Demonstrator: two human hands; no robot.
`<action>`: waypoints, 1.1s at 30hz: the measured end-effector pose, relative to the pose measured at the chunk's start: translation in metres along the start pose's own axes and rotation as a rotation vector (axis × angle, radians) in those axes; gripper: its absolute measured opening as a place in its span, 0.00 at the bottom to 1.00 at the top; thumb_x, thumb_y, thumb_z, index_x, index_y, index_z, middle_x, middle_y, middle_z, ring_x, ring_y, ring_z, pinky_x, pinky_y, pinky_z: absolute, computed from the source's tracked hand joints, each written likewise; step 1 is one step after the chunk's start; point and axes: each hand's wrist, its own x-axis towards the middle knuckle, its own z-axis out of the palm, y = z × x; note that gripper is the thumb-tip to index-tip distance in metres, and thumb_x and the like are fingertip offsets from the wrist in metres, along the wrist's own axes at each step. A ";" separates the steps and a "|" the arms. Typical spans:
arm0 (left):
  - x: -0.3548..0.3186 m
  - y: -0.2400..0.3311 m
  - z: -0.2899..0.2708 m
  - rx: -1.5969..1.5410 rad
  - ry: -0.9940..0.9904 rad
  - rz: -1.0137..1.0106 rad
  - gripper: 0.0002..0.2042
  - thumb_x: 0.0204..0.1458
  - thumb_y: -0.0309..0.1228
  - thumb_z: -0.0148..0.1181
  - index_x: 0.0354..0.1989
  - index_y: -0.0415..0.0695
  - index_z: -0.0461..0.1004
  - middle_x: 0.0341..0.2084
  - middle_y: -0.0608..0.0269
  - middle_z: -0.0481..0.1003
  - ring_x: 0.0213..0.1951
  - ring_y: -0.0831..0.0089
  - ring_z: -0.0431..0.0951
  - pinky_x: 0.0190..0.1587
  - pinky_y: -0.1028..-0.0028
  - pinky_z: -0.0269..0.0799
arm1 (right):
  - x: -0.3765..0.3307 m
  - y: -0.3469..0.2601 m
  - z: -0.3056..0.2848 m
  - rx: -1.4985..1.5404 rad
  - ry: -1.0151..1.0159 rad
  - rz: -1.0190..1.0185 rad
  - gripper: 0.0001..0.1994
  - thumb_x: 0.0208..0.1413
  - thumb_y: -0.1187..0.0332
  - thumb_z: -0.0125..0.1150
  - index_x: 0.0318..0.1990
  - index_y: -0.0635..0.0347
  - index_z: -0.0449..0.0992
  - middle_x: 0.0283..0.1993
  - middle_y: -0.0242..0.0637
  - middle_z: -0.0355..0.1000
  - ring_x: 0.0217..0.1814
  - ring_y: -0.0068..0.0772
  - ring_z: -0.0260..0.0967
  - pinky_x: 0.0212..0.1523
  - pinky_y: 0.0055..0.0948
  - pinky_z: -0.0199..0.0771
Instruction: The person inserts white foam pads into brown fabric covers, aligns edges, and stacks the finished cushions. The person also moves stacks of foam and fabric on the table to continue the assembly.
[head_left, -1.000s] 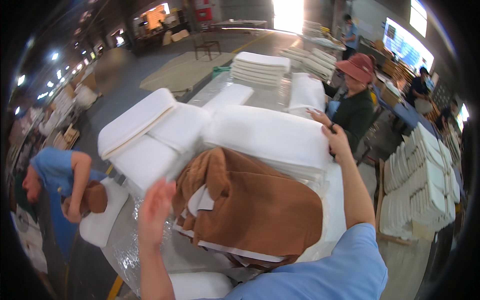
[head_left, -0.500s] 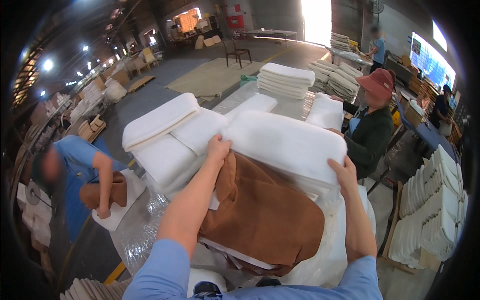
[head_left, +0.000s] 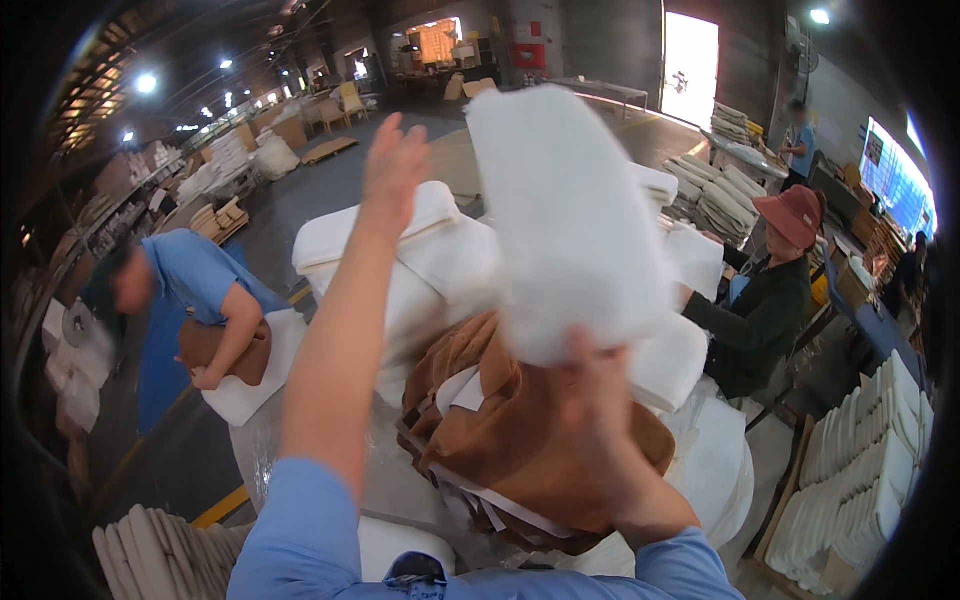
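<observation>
"What lies nearest?"

"A heap of brown fabric pieces (head_left: 510,440) on the table (head_left: 385,480), in the lower middle of the frame. White edges show among the layers."

"And the hands?"

"The right hand (head_left: 598,390), blurred, just right of centre, grips the lower end of a white pad (head_left: 570,220). The pad tilts upward in the air, past the heap, filling the upper middle. The left hand (head_left: 395,180), left of it, is apart from the pad, fingers extended, holding nothing that I can see."

"How far along does that look?"

"Lifting this pad looks done, I'd judge; it isn't set down yet, and its visible face is bare white. More remain: folded white pads (head_left: 450,262) lie left of centre, and another white pile (head_left: 665,365) sits right of centre. I can't count the layers."

"Anyone else there?"

"At the left side, a person in blue (head_left: 200,275) holds a brown piece (head_left: 262,350) over a white pad. At the right, a person in a red cap (head_left: 760,320) reaches toward the white pads."

"And farthest off?"

"A bright doorway (head_left: 690,65), upper right."
</observation>
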 end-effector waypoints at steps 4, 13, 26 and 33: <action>-0.045 -0.006 -0.122 0.205 0.247 -0.006 0.35 0.65 0.41 0.63 0.78 0.48 0.58 0.72 0.54 0.64 0.65 0.55 0.72 0.69 0.57 0.63 | -0.066 0.040 0.026 -0.327 -0.860 0.481 0.24 0.65 0.70 0.68 0.65 0.62 0.70 0.53 0.34 0.74 0.54 0.24 0.72 0.57 0.28 0.75; -0.119 -0.029 -0.336 0.421 0.586 -0.397 0.28 0.65 0.45 0.62 0.71 0.49 0.68 0.52 0.64 0.75 0.44 0.71 0.77 0.46 0.68 0.72 | 0.171 0.088 -0.004 -0.886 -0.222 0.021 0.31 0.63 0.61 0.71 0.68 0.59 0.64 0.42 0.39 0.76 0.37 0.31 0.74 0.32 0.33 0.78; 0.035 -0.113 -0.415 0.610 0.772 -0.592 0.37 0.62 0.60 0.59 0.74 0.52 0.62 0.67 0.53 0.65 0.59 0.47 0.71 0.55 0.46 0.71 | 0.301 0.162 0.049 -0.701 -0.085 0.339 0.26 0.57 0.53 0.73 0.54 0.62 0.76 0.44 0.38 0.79 0.39 0.33 0.76 0.32 0.33 0.74; 0.048 -0.123 -0.462 0.475 0.709 -0.576 0.29 0.61 0.52 0.65 0.62 0.41 0.74 0.61 0.54 0.74 0.53 0.55 0.76 0.49 0.59 0.76 | 0.287 0.172 0.072 -0.282 -0.234 0.286 0.20 0.55 0.73 0.68 0.54 0.72 0.72 0.46 0.47 0.79 0.45 0.42 0.80 0.43 0.42 0.84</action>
